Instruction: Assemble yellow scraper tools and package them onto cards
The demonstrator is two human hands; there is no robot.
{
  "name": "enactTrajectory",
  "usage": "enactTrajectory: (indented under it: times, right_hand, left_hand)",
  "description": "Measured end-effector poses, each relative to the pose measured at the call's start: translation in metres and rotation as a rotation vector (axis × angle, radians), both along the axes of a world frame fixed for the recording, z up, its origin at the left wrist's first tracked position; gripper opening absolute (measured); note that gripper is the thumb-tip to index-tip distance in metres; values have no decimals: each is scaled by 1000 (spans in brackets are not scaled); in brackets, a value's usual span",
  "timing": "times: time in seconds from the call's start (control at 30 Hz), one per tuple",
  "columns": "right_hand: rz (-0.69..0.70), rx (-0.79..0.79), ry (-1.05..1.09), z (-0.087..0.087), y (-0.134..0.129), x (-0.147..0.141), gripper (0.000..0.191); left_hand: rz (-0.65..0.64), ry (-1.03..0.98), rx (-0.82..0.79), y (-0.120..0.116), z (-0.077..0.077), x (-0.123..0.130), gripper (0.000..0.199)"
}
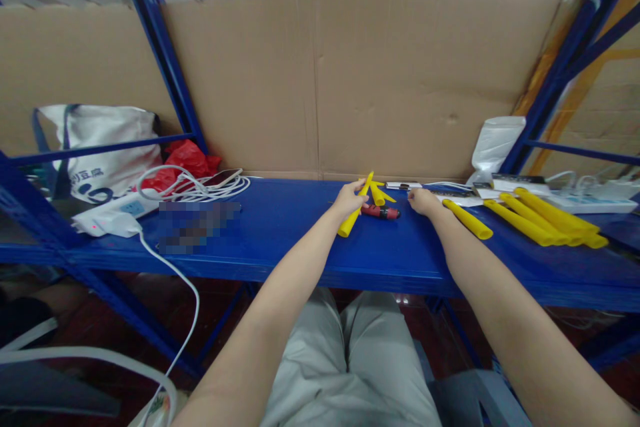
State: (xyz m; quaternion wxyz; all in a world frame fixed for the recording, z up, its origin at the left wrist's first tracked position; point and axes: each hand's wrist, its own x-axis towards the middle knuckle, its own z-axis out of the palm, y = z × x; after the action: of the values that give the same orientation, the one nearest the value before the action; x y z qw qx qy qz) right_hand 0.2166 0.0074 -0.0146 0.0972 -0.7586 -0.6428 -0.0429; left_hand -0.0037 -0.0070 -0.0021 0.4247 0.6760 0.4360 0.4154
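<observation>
My left hand [348, 201] is closed around a yellow tapered tube [352, 221], its narrow tip pointing up and away from me. Just right of that hand, a red and black handle-shaped tool [381, 212] lies on the blue shelf. Behind the tool are smaller yellow pointed pieces [379, 195]. My right hand [421, 202] rests at the shelf, its fingers curled in; whatever they grip is hidden. Next to its wrist lies another yellow tube [468, 220]. Beyond the right hand is a flat white item with a dark middle [403, 185].
Several yellow tubes [560, 220] lie together on the right, beside dark-and-white flat packs [517, 183] and a white power strip [590, 203]. Over on the left are a power strip [123, 208], coiled white cable [220, 191], red plastic bag [187, 159] and cloth bag [107, 140]. Cardboard [320, 80] backs the shelf.
</observation>
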Motion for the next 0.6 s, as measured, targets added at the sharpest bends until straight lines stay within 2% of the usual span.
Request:
enactTrajectory:
  times: [0.4,0.6]
  right_hand:
    - [5,-22,-57,5,-6,-6,28]
    - [5,-40,-25,5,-5,-2,27]
  left_hand:
    - [-2,-13,-15,0,0,2,66]
    - [-11,-95,-68,1,1,4,62]
